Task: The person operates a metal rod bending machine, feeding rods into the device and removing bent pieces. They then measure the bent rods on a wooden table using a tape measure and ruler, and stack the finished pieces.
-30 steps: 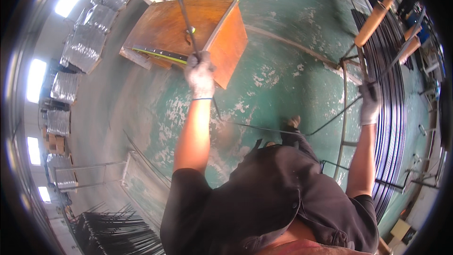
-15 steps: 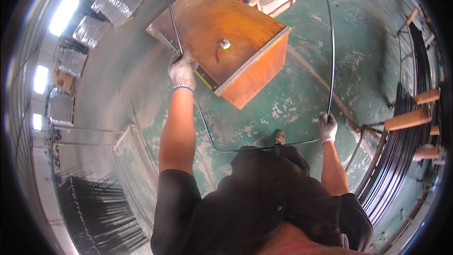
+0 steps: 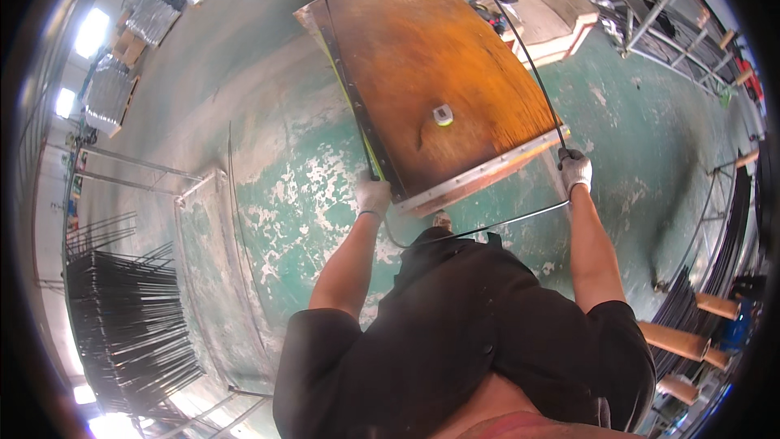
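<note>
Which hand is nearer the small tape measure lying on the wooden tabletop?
Left, but only narrowly. The left hand grips the bent rod at the table's near-left corner, below-left of the tape measure. The right hand holds the rod's other leg at the near-right corner, slightly farther off.

Bright daylight, sharp centre.
Blown-out windows (image 3: 91,31) far left, heavy fisheye bending at rim, black vignette corners.

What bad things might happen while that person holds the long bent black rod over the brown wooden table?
The long U-bent black metal rod looks springy; it might slip from the left gloved hand or right gloved hand and whip back. Its leg could knock the small tape measure off the brown wooden table.
</note>
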A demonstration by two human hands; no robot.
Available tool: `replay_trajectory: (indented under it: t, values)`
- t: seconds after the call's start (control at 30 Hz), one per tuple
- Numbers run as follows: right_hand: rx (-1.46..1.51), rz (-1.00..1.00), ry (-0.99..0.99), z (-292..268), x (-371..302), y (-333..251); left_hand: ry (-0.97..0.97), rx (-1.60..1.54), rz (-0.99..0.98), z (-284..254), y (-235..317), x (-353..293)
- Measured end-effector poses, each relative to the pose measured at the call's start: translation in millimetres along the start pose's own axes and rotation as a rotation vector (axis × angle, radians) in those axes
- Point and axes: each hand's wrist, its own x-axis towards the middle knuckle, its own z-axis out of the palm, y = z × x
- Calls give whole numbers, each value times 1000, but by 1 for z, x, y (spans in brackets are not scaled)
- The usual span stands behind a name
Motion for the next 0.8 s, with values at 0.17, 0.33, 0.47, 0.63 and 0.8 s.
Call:
replay_trajectory:
  t: [0.17,0.33,0.47,0.63,0.8]
  values:
    - [-44,-51,-47,43,73,-47,74,-44,126,16,2,35]
    - [-63,-75,-93,84,148,-76,109,67,308,36,8,33]
    - [-197,-162,-112,112,202,-73,-145,406,482,66,8,15]
    - [-646,-350,-199,129,195,-83,-202,657,561,79,22,-29]
    - [-712,-382,-197,102,180,-40,-270,757,379,85,45,-38]
